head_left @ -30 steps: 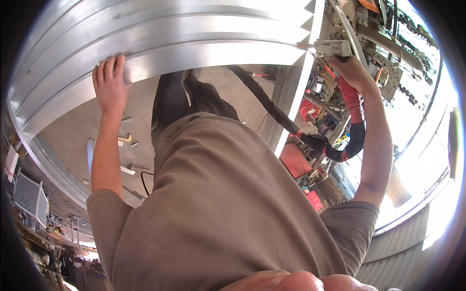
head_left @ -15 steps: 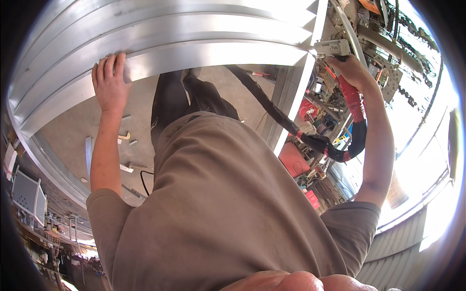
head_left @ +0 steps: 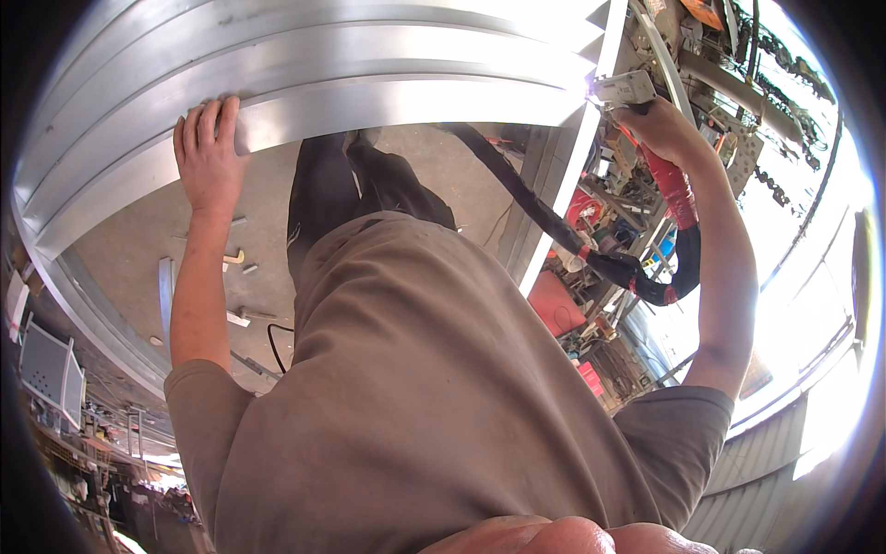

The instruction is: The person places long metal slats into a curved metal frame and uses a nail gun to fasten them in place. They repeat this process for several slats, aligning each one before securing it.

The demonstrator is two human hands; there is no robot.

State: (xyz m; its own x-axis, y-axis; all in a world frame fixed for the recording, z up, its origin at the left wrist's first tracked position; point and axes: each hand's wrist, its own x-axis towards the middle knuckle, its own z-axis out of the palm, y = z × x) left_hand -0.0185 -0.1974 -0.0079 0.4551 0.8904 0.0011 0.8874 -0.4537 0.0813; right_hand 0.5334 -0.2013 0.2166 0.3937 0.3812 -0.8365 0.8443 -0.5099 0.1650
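Observation:
A silvery metal frame with several long parallel slats (head_left: 388,103) stretches across the upper part of the head view. My left hand (head_left: 210,152) is closed over the edge of the nearest slat, its fingers bent over the top. At the frame's right upright bar (head_left: 565,203), my right hand (head_left: 666,131) grips a boxy light-grey welding gun (head_left: 628,89). A small bright violet-white glow shows where the gun's nose meets the slat end and the bar. From the gun runs a thick cable (head_left: 666,185) wrapped in red and black, looping below my right wrist.
Offcuts and a small yellow-handled item (head_left: 236,257) lie on the concrete floor (head_left: 120,286) beyond my left forearm. Cluttered shelves and a red panel (head_left: 556,303) stand past the right bar. At lower left is a grey perforated panel (head_left: 53,374).
The welding gun has tilted and shifted slightly left, and a glow now shows at its nose. My right elbow has swung a little outward, and the cable has moved with it. My left hand stays put.

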